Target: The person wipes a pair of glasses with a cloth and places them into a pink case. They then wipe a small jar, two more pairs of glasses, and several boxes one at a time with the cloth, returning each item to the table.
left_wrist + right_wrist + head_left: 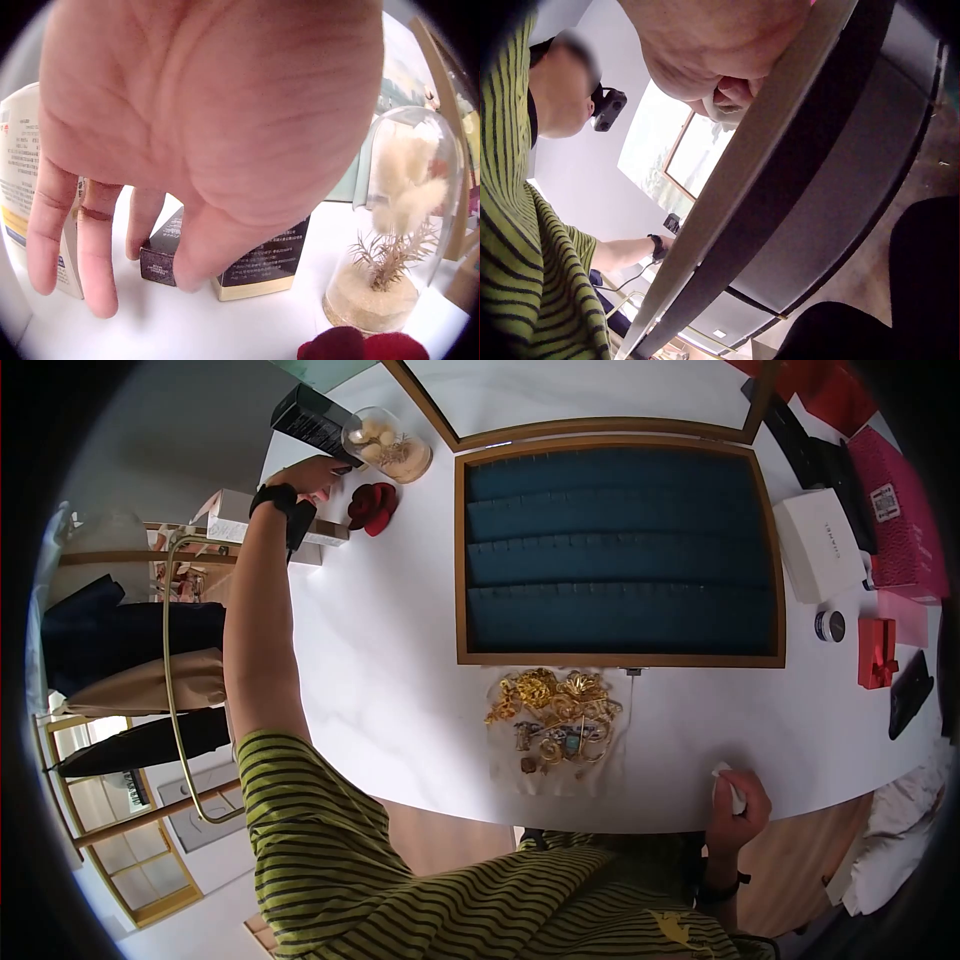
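At the table's far left, my left hand (308, 476) reaches in beside a tall black box (312, 420). The left wrist view shows its thumb and index finger at either side of a small black box (159, 264), pinching it, while the other fingers hang down. My right hand (742, 812) is at the front edge, curled round a crumpled white cloth (733, 792). Gold jewellery (560, 705) lies in a pile on a pale sheet (510, 780). Behind it stands a wooden case (620, 659) with blue lining, its glazed lid raised.
A glass dome (385, 445) with dried flowers and a red fabric flower (372, 508) stand close to my left hand. White boxes (232, 510) are left of it. On the right are a white box (818, 545), a small jar (829, 625) and a red gift box (877, 653).
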### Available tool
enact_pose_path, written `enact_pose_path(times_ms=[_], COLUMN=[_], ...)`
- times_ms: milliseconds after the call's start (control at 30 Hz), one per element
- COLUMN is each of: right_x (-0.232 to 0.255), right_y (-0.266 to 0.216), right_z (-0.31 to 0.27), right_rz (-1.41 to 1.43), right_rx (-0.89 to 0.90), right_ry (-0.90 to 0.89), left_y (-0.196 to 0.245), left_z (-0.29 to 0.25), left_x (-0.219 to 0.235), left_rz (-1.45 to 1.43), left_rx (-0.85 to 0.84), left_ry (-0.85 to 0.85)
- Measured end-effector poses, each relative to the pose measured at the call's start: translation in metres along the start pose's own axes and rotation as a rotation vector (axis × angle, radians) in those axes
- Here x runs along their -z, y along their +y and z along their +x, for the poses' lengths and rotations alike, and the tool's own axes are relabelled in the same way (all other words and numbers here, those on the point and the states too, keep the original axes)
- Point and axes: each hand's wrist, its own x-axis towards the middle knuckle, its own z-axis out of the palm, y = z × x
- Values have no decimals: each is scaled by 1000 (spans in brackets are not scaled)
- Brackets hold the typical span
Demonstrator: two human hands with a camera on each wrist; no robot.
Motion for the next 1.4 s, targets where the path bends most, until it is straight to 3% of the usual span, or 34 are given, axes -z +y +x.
enact_pose_path(times_ms=[167,267,433,533,567,633,667,700,767,833,900,933,967,1033,1067,1100,1167,1200,1300,1400], right_x=[0,1,4,5,6,6,6,6,7,6,2,1,1,4,2,0,2,-6,-11,-13], right_y=[-5,-6,-3,1,2,6,7,8,7,9,11,11,12,-36,-50,-59,-70,-69,-65,-65], right_z=[3,1,-3,-5,-5,-6,-7,-7,-7,-5,-6,-4,-4,8,12,15,15,21,18,11], right_rz=[32,54,94,119,134,152,166,179,184,179,227,257,276,618,659,705,711,611,686,626], right_rx=[-14,-33,-43,-43,-29,-10,7,21,23,22,-3,-49,-98,-203,-149,-88,-7,243,333,360], right_ry=[-8,-22,-37,-24,-12,-2,10,20,23,31,110,166,219,272,244,218,-23,-39,-189,-125], left_y=[-3,-12,1,-7,2,15,15,15,29,77,111,130,157,196,209,217,236,242,252,254], left_z=[-12,-23,-74,-98,-118,-164,-181,-198,-239,-303,-326,-336,-353,-372,-376,-380,-385,-388,-387,-392], left_x=[0,3,9,12,11,2,-8,-17,-40,-96,-169,-214,-248,-302,-319,-333,-350,-356,-374,-358], left_rz=[27,-28,54,235,233,110,31,31,-318,-715,-1071,-1174,-1311,-1609,-1745,-1799,-1845,-1850,-1834,-1728], left_rx=[3,-81,-79,-321,-318,-255,-411,-408,-638,-478,-607,-656,-599,-597,-710,-778,-784,-727,-791,-809], left_ry=[20,195,413,758,764,871,1012,1014,1031,924,822,687,532,229,134,124,182,127,53,-31])
